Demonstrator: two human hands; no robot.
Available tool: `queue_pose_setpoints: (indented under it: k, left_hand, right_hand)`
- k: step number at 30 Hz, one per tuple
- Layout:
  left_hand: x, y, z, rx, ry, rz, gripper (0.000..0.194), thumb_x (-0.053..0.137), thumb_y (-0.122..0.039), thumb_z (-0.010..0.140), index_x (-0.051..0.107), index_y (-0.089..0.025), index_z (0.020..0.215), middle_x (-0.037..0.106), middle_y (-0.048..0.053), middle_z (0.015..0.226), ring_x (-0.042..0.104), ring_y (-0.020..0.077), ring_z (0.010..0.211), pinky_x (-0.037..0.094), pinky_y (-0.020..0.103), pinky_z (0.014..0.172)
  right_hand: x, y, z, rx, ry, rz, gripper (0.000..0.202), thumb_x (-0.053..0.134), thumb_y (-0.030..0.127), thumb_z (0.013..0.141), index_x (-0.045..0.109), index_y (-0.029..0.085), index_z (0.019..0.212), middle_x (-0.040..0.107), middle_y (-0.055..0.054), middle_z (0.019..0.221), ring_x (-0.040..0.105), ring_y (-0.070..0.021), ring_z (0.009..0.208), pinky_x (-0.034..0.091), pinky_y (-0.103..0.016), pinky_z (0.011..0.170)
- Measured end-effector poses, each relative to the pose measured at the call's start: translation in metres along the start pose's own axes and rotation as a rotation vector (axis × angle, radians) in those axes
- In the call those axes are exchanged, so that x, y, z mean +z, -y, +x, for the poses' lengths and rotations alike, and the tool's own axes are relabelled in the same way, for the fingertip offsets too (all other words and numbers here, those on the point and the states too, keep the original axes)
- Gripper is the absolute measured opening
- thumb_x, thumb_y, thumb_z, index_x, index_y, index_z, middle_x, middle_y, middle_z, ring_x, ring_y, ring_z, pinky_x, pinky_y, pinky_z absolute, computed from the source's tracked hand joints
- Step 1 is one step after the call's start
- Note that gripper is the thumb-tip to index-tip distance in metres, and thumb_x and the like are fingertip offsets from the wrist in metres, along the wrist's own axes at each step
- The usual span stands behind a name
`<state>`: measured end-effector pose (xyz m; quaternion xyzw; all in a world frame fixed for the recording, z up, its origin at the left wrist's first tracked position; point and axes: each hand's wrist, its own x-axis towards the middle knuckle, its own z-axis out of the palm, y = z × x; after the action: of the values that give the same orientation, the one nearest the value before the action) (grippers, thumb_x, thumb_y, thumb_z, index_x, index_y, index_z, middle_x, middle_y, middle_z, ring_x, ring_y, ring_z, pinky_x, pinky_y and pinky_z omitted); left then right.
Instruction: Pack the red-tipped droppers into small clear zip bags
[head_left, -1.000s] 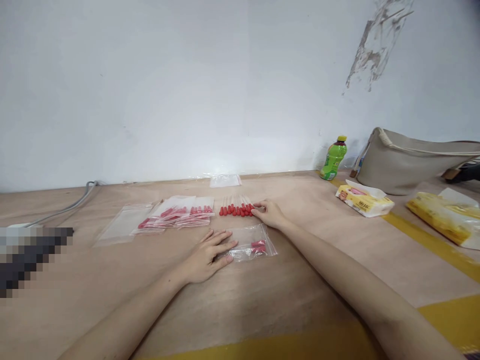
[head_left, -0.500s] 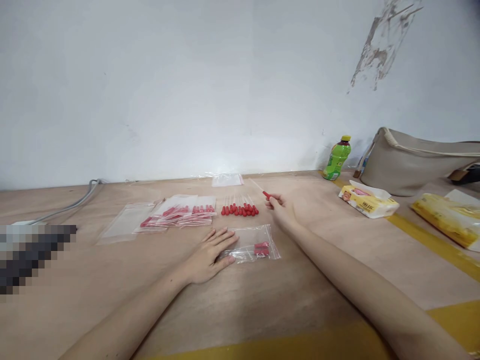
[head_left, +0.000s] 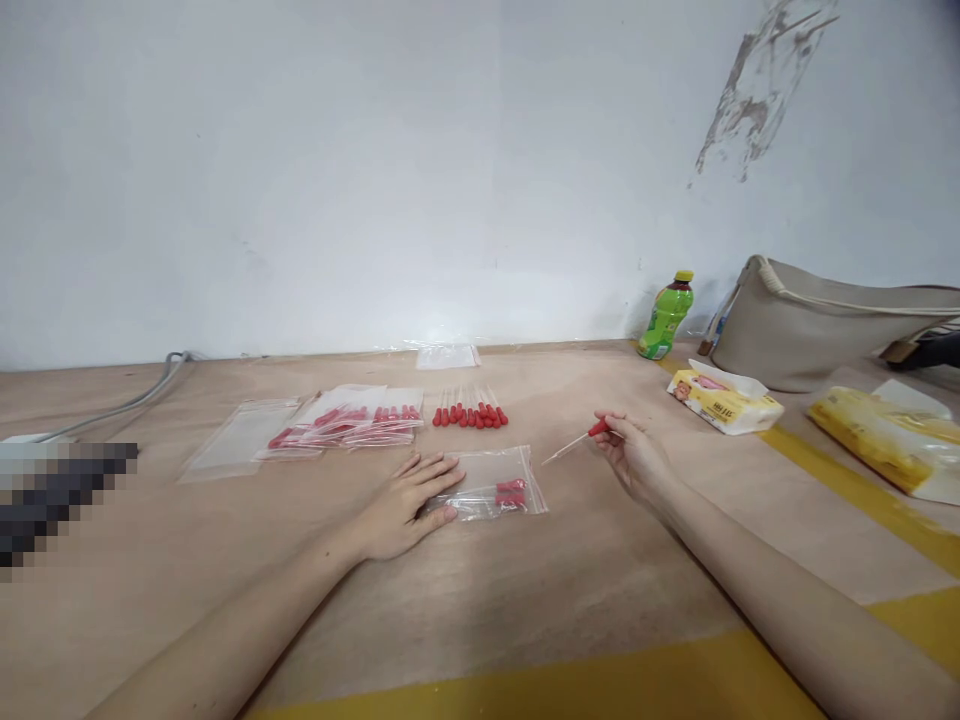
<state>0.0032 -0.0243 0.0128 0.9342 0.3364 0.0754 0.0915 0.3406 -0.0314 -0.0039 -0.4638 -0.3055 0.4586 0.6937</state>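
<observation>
My right hand (head_left: pixel 634 455) pinches a thin clear dropper with a red bulb (head_left: pixel 577 442), its glass tip pointing left toward a clear zip bag (head_left: pixel 495 482). That bag lies flat on the wooden table (head_left: pixel 525 590) and holds a few red-bulbed droppers. My left hand (head_left: pixel 401 505) rests flat on the bag's left end, fingers spread. Behind the bag lies a row of several loose red-bulbed droppers (head_left: pixel 469 412).
Filled zip bags (head_left: pixel 352 425) and an empty one (head_left: pixel 236 450) lie at left, another empty bag (head_left: pixel 448 356) by the wall. A green bottle (head_left: pixel 665 316), a beige bag (head_left: pixel 832 320), and tissue packs (head_left: pixel 724 398) (head_left: pixel 885 430) sit at right. A grey cable (head_left: pixel 127 400) runs at far left.
My right hand picked one dropper from the row, lifted it, then carried it right and toward me, turning its tip toward the zip bag. My left hand stayed on the bag.
</observation>
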Motion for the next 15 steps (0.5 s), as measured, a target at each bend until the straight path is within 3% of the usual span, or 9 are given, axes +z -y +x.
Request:
queue_pose_setpoints:
  k: [5, 11, 15]
  left_hand:
    - [0.0, 0.001, 0.0, -0.005, 0.006, 0.012, 0.05, 0.032, -0.048, 0.089, 0.028, -0.03, 0.135, 0.027, 0.001, 0.142, 0.019, 0.0186, 0.132, 0.012, 0.043, 0.109]
    - [-0.001, -0.001, 0.0, -0.001, -0.015, -0.007, 0.049, 0.034, -0.048, 0.089, 0.031, -0.03, 0.134, 0.03, 0.001, 0.141, 0.021, 0.0202, 0.131, 0.014, 0.045, 0.108]
    - [-0.001, -0.002, 0.0, -0.008, -0.022, -0.009, 0.049, 0.034, -0.049, 0.088, 0.032, -0.03, 0.133, 0.03, 0.001, 0.141, 0.022, 0.02, 0.131, 0.014, 0.044, 0.108]
  right_hand:
    - [0.015, -0.006, -0.009, 0.0, 0.054, -0.024, 0.018, 0.066, 0.025, 0.063, 0.059, 0.016, 0.077, 0.063, 0.0, 0.059, 0.054, -0.0076, 0.053, 0.042, -0.017, 0.051]
    - [0.018, -0.01, -0.019, 0.049, 0.167, -0.042, 0.024, 0.069, 0.032, 0.061, 0.06, 0.016, 0.076, 0.063, 0.0, 0.06, 0.054, -0.0079, 0.053, 0.043, -0.019, 0.052]
    - [0.019, -0.01, -0.023, 0.062, 0.162, -0.04, 0.023, 0.068, 0.031, 0.064, 0.058, 0.017, 0.08, 0.063, 0.0, 0.065, 0.057, -0.009, 0.058, 0.046, -0.021, 0.057]
